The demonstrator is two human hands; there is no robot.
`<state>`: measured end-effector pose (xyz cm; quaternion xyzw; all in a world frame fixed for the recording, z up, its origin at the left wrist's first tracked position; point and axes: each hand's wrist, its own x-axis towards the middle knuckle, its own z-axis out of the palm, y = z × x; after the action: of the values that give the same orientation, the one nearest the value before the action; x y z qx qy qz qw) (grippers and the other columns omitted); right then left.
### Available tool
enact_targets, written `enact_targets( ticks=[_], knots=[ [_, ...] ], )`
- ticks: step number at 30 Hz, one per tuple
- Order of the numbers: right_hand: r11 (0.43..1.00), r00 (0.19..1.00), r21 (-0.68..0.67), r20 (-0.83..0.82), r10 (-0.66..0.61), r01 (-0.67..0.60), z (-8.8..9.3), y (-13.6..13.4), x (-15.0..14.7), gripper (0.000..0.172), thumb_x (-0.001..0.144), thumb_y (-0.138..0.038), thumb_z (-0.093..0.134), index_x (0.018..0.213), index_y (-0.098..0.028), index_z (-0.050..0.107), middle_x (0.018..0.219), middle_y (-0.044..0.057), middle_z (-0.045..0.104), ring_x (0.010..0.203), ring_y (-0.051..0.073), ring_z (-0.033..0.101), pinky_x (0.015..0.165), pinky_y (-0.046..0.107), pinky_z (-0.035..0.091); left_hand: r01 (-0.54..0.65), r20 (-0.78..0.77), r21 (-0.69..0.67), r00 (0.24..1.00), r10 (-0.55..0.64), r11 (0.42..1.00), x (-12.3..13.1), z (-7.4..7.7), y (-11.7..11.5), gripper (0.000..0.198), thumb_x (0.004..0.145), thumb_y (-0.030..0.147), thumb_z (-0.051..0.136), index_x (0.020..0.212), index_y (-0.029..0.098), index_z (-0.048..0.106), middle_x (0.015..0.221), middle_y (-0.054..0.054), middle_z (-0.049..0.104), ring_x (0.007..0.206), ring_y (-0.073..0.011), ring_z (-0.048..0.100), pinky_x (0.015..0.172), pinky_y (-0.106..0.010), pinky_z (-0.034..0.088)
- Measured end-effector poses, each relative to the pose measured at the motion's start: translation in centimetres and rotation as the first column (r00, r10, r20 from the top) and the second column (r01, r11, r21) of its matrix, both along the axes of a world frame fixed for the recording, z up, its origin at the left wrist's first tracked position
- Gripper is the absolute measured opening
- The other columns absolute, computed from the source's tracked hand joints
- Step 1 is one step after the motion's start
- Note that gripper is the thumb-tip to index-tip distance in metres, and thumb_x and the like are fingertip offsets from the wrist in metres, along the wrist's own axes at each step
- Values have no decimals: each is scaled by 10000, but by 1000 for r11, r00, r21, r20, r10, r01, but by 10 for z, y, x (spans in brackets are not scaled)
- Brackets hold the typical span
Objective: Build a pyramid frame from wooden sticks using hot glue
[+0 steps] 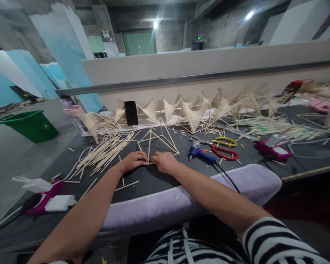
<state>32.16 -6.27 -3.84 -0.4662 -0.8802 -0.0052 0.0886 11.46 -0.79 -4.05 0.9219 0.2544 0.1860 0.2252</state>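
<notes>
A frame of thin wooden sticks point(162, 137) stands on the dark tabletop in front of me, joined into pyramid-like triangles. Its near corner sits between my two hands. From the left, my left hand point(134, 161) closes its fingers on the frame there. My right hand point(165, 162) pinches the same corner from the other side, fingers curled. The fingertips partly hide the joint. To the right of my right hand lie a blue glue gun point(202, 152) with a black cord and scissors point(224, 152) with one yellow and one red handle loop.
Loose sticks point(107, 152) are heaped to the left. Finished fan-shaped stick models point(192, 113) line the back, with a black phone point(131, 113) propped among them. Purple power strips point(273, 150) with cables lie at both sides. A lilac cushion point(154, 207) covers the near edge.
</notes>
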Motion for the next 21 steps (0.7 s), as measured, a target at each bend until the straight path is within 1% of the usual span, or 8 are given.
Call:
enact_targets(
  ticks=[8,15,21],
  knots=[
    [1000,1000,22,3,5,-5,-1,0,1,247,851,-235,379,934,-259,610,924,33,605,755,156,583,579,251,345,3,-3,4,1000,-3,1000,-1,-2,2,147,790,278,597,799,157,680,885,-51,647,876,-136,602,830,-232,441],
    [1000,1000,4,-3,-3,3,0,0,0,256,855,-244,386,960,-258,619,932,39,606,773,159,582,611,248,359,2,-6,0,1000,-2,1000,0,0,2,150,792,280,594,795,157,680,883,-52,642,854,-132,604,820,-231,443],
    [1000,1000,7,-1,6,-6,-1,0,1,253,853,-235,381,952,-259,613,926,34,607,768,157,581,601,246,357,12,-10,12,1000,-12,1000,0,-1,2,152,798,265,587,784,143,677,869,-59,642,856,-135,604,822,-231,441]
  ],
)
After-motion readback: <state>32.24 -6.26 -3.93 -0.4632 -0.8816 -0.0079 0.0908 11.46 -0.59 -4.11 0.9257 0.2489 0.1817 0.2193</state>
